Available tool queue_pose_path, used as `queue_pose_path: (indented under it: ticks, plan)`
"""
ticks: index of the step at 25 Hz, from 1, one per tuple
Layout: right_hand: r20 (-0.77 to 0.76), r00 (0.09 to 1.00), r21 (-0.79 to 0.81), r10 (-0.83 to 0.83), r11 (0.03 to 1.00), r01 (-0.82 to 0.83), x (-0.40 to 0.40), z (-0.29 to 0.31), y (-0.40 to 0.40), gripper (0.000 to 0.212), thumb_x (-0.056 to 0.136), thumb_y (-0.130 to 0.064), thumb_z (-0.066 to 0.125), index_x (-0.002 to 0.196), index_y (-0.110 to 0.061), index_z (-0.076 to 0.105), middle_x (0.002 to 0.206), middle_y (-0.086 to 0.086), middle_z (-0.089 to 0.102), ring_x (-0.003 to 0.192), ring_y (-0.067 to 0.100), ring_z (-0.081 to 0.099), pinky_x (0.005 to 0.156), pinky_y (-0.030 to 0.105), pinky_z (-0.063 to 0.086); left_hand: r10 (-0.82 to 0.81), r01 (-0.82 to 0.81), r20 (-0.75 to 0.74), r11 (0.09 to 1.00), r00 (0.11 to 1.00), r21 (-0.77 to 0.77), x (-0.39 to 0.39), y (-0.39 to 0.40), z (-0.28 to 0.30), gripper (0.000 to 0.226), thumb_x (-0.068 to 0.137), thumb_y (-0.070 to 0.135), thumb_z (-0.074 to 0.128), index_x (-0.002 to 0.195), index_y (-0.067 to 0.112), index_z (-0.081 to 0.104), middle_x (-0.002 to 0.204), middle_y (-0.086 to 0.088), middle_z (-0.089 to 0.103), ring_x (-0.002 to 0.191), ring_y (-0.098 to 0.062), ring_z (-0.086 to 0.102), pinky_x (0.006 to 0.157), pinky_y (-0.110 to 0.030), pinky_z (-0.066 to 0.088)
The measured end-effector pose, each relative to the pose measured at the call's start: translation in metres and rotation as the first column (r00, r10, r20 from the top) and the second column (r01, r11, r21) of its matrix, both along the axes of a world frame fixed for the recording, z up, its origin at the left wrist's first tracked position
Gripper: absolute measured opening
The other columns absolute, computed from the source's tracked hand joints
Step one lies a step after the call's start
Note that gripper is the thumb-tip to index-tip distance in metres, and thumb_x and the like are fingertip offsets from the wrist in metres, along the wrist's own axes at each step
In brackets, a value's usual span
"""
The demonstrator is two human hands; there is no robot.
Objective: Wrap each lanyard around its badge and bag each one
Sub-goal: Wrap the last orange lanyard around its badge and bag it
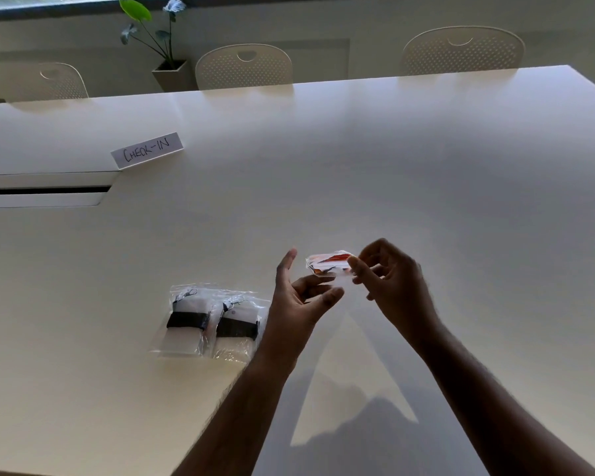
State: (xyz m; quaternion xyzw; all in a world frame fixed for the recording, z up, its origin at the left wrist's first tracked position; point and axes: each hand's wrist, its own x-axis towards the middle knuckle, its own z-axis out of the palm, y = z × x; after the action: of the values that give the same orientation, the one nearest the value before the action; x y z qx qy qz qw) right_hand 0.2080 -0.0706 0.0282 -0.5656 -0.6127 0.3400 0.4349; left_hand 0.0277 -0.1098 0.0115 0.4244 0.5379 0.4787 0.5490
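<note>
Two clear bags lie side by side on the white table (392, 166), each holding a white badge wrapped in a black lanyard: the left bagged badge (185, 322) and the right bagged badge (237, 329). Above the table my right hand (389, 280) pinches a third clear bag (328, 263) that holds a badge wrapped in an orange lanyard. My left hand (298, 298) is beside it with fingers spread, fingertips touching the bag's underside.
A white card reading "CHECK-IN" (147, 150) lies at the far left, next to a cable slot (45, 190) in the tabletop. Three perforated chairs, one being (244, 67), and a potted plant (167, 68) stand beyond the far edge.
</note>
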Motion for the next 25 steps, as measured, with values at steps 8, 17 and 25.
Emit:
queue_pose_path:
  ticks: [8, 17, 25]
  plan:
    - [0.077, 0.988, -0.113, 0.135, 0.986, -0.125, 0.016, 0.011, 0.007, 0.023, 0.096, -0.03, 0.073, 0.078, -0.02, 0.061, 0.059, -0.005, 0.064, 0.05, 0.012, 0.055, 0.051, 0.028, 0.043, 0.099, 0.02, -0.408, 0.961, 0.907, 0.276, -0.017, 0.003, 0.005, 0.027, 0.078, 0.049, 0.083, 0.101, 0.039, 0.074, 0.101, 0.013, 0.064, 0.083, -0.005, 0.061, 0.07, -0.034, 0.057]
    - [-0.319, 0.924, -0.268, 0.211, 0.915, -0.302, 0.019, 0.018, 0.008, 0.031, 0.096, -0.033, 0.07, 0.097, -0.002, 0.068, 0.083, 0.011, 0.078, 0.076, 0.022, 0.075, 0.07, 0.039, 0.064, -0.062, 0.057, 0.06, 0.995, 0.996, 0.08, -0.016, 0.002, 0.016, 0.024, 0.093, 0.018, 0.072, 0.11, 0.004, 0.061, 0.104, -0.012, 0.073, 0.097, -0.024, 0.074, 0.082, -0.039, 0.063]
    - [-0.37, 0.906, -0.197, 0.207, 0.935, -0.294, 0.014, 0.012, 0.004, 0.024, 0.092, -0.024, 0.073, 0.094, -0.001, 0.073, 0.083, 0.016, 0.079, 0.073, 0.026, 0.075, 0.069, 0.04, 0.062, 0.044, -0.032, 0.217, 0.998, 0.975, -0.057, -0.013, 0.007, 0.013, 0.016, 0.097, 0.029, 0.065, 0.104, 0.014, 0.063, 0.096, -0.002, 0.07, 0.095, -0.017, 0.07, 0.083, -0.043, 0.063]
